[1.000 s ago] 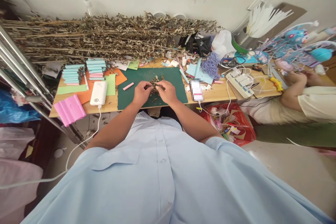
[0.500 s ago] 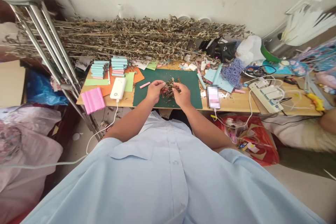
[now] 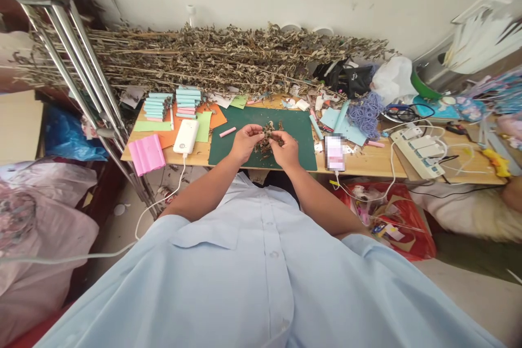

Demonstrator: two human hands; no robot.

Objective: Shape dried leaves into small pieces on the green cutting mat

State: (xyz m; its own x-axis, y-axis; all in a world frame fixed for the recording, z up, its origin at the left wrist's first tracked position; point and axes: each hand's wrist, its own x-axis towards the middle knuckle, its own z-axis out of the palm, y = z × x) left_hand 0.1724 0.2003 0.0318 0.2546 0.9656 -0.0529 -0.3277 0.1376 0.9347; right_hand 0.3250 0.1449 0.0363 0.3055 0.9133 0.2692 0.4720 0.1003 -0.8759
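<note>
Over the green cutting mat (image 3: 228, 147), my left hand (image 3: 247, 141) pinches a bit of dried leaves at its fingertips. My right hand (image 3: 286, 149) is closed on the same dried leaves (image 3: 269, 129) from the other side. More leaf crumbs lie on the mat under and between the hands. A short pink paper roll (image 3: 227, 132) rests on the mat to the left of my left hand. Stacks of blue and pink rolls (image 3: 188, 99) stand at the back left, on coloured paper sheets.
Bundles of dried stalks (image 3: 204, 57) lie along the wall. A white power bank (image 3: 186, 137) and pink paper (image 3: 147, 155) are on the left; a phone (image 3: 335, 153), purple cord (image 3: 366, 114) and power strip (image 3: 418, 151) on the right. Metal crutches (image 3: 77, 60) lean at the left.
The view has shifted slightly, so the table appears a little further right. My fingers have moved slightly around the dried leaves, and my left fingers reach nearer to my right hand.
</note>
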